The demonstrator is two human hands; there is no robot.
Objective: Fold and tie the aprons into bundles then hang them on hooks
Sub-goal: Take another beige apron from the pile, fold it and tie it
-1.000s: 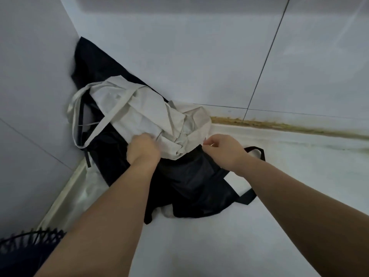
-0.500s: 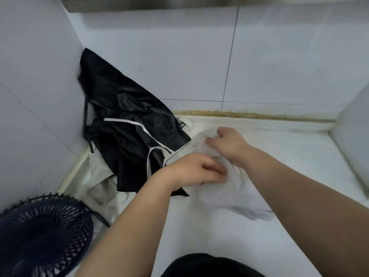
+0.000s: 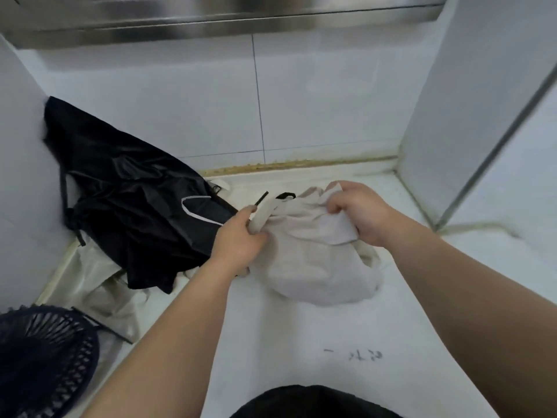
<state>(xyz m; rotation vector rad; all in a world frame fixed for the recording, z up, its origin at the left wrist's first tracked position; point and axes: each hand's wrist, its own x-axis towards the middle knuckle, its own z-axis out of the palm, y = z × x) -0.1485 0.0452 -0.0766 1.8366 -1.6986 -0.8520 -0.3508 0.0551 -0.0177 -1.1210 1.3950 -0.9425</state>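
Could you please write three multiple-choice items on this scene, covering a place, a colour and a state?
1. Where does the black apron lie? A) in the left corner B) on a hook C) on the floor
2. What colour is the held apron? A) red B) cream C) green
3. The left hand is: A) flat and open B) gripping a strap C) out of view
Answers: 1 A, it slumps against the left wall; 2 B, the right hand clutches cream cloth; 3 B, fingers curl round the strap.
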